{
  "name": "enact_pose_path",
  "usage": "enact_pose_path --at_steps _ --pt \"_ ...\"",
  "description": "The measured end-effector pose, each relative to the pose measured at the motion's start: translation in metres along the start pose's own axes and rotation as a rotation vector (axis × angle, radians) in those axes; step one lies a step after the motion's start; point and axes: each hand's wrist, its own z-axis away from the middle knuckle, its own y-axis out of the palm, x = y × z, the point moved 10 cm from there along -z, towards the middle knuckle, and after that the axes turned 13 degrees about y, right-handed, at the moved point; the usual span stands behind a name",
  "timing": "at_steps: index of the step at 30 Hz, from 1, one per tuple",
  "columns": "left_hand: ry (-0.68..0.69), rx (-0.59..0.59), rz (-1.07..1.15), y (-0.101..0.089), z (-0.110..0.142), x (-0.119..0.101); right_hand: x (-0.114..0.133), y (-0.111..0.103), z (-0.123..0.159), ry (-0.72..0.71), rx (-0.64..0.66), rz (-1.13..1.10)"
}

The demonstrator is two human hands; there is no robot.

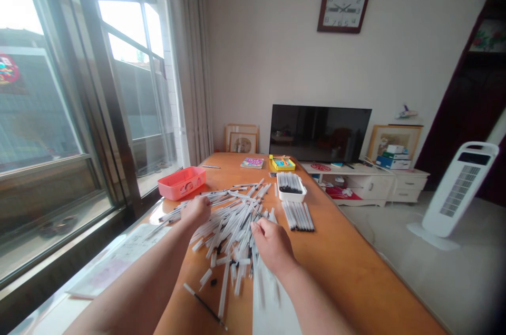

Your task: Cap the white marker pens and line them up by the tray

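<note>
A large loose heap of white pens with clear barrels covers the middle of the orange wooden table. My left hand rests on the heap's far left side, fingers curled down over the pens. My right hand lies on its right side, fingertips among the pens. The pens under both palms are hidden. A single black pen lies apart near the front. A white basket of upright pens and a neat row of pens stand to the right of the heap.
A coral plastic box sits at the table's far left, and a yellow box and a book sit at the far end. A printed sheet lies along the window side. Beyond stand a television and a white tower fan.
</note>
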Motion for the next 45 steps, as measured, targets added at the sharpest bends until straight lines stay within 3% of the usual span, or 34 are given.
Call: enact_pose_path --at_steps 5,9,11,14,19,27,35,45 --pt "0.056 -0.045 0.119 -0.018 0.027 -0.023 -0.011 0.004 -0.006 0.052 0.023 -0.181" --pt "0.129 -0.031 0.319 -0.023 0.056 -0.056 -0.036 0.016 -0.014 0.272 0.099 -0.537" --pt "0.141 0.002 0.543 -0.019 0.072 -0.074 -0.045 0.019 -0.015 0.375 0.123 -0.731" --pt "0.136 0.054 0.808 -0.010 0.094 -0.098 -0.047 0.009 -0.016 0.411 0.097 -0.959" --pt "0.118 0.083 0.981 0.003 0.112 -0.117 -0.045 -0.005 -0.018 0.384 0.058 -1.035" --pt "0.068 0.012 1.319 0.003 0.116 -0.110 -0.056 0.005 -0.017 0.465 0.090 -0.905" --pt "0.040 -0.095 1.337 -0.009 0.113 -0.100 -0.042 0.022 -0.012 0.441 0.240 -0.950" --pt "-0.056 -0.170 1.321 -0.007 0.111 -0.079 -0.011 0.019 -0.003 0.262 0.375 -0.924"
